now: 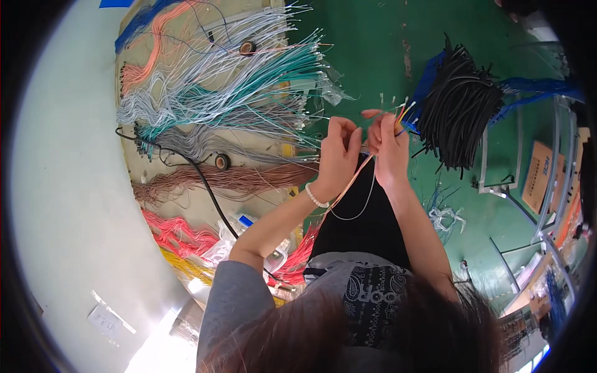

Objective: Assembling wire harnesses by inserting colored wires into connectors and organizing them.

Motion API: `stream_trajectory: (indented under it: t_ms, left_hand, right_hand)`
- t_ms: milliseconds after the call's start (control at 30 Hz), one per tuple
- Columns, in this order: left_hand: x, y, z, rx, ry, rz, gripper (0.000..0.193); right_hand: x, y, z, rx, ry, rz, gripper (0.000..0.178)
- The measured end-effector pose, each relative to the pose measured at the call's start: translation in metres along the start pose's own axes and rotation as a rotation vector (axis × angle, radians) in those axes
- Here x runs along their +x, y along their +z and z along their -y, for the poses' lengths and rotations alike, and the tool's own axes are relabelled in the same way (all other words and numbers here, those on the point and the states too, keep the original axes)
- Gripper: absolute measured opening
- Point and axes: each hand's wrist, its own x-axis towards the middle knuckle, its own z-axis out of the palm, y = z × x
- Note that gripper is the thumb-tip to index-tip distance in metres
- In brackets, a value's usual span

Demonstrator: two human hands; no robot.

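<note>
My right hand [388, 149] is closed around a small bunch of thin wires [405, 114] in orange, yellow, white and other colours. Their ends, some with light tips, stick out past the fingers, and the orange lengths [351, 184] trail down across my lap. A pale grey wire loops below them. Just left of it, my left hand [339, 152] has its fingers curled together at the table's edge; what they pinch is too small to make out. Close to this hand lie the tipped ends of grey wires [249, 146] and green wires [273, 74].
The table [205, 208] at left also bears brown wires [249, 183], red wires [180, 233], yellow wires [186, 266], two tape rolls [222, 161] and a black cable [208, 186]. At right are a heap of black tubes [460, 105], metal frames [519, 149] and a cardboard box [540, 174].
</note>
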Motion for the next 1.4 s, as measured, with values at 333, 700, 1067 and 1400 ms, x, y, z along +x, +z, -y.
stream_trajectory:
  t_ms: [333, 700, 1067, 1400]
  left_hand:
    - [0.181, -0.13, 0.068, 0.854, 0.051, -0.261, 0.014]
    - [0.206, -0.153, 0.099, 1.032, 0.355, -0.218, 0.008]
    - [0.063, -0.037, 0.03, 0.503, 0.082, 0.07, 0.009]
    - [0.232, -0.106, 0.065, 1.059, 0.531, -0.025, 0.017]
  right_hand:
    - [0.046, -0.044, -0.008, 0.217, 0.132, -0.173, 0.026]
    - [0.058, -0.046, -0.021, 0.115, 0.248, -0.185, 0.028]
    - [0.074, 0.023, -0.024, 0.133, 0.309, 0.004, 0.036]
    - [0.11, -0.057, -0.024, 0.448, 0.055, -0.429, 0.035]
